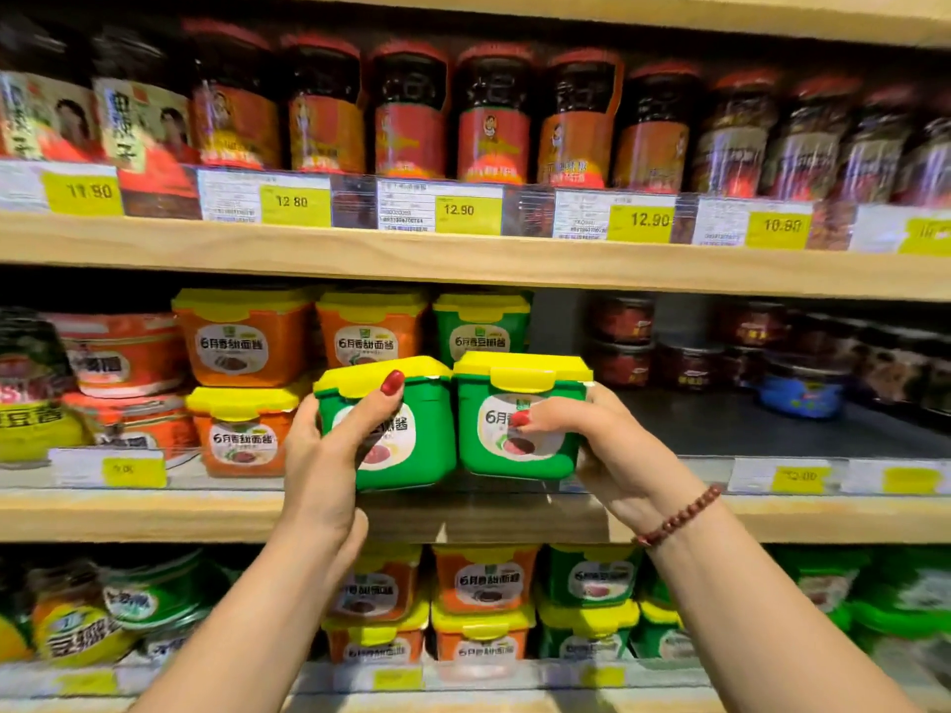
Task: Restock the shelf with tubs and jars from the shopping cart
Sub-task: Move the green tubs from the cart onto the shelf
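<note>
**Two green tubs held at the middle shelf**

Head view: the left hand (324, 455) grips the left green tub (417, 455), its fingers (370, 414) curled round the near side, one of them reaching up across the label to the yellow lid. The right hand (612, 450) grips the right green tub (514, 434) from its right side, with a finger (545, 419) pressed on the front label. A beaded bracelet (679, 517) sits on the right wrist.

The two tubs touch side by side at the front edge of the middle shelf (154, 517). The left one is slightly tilted. Whether either rests on the shelf cannot be told. Just behind them stands another green tub (481, 326), and to its left are stacked orange tubs (247, 337). To the right the shelf floor is bare and dark, with small dark jars (622, 331) at the back.

The upper shelf carries a row of red-lidded jars (491, 115) above yellow price tags (465, 211). The lower shelf holds more orange and green tubs (483, 578).
</note>
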Motion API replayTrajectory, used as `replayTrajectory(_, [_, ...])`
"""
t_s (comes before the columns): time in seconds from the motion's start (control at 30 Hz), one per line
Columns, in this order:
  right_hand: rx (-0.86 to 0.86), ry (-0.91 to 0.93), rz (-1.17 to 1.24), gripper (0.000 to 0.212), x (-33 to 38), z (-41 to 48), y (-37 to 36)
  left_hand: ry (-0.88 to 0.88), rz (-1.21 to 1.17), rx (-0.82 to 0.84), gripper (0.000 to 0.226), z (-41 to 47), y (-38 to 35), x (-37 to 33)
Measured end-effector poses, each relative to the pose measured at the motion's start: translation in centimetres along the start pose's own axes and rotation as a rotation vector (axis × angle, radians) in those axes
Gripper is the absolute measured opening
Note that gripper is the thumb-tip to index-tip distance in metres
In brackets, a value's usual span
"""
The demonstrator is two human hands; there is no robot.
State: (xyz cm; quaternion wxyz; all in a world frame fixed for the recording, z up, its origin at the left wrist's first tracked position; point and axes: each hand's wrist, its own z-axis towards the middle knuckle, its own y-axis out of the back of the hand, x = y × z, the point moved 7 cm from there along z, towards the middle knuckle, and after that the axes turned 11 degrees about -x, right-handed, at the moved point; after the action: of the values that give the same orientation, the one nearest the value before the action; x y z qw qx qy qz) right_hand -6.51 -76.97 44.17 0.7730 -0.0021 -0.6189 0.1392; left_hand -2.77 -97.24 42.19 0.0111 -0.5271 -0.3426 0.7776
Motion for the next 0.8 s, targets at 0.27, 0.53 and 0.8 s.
replayTrajectory(0.27, [-0.009, -0.084, -0.069, 0.102, -1.0, 2.8, 0.0, -0.037, -0.045, -0.037, 0.092, 0.5, 1.3, -0.8])
replayTrajectory(0.53, [-0.016, -0.102, -0.087, 0.099, -1.7, 3.9, 0.1, -0.063, -0.034, -0.103, 0.076, 1.3, 2.3, -1.5])
replayTrajectory(0.8, [-0.017, -0.119, -0.120, 0.049, -1.7, 5.1, -0.6, -0.066, -0.052, -0.111, 0.113, 1.2, 2.5, -1.7])
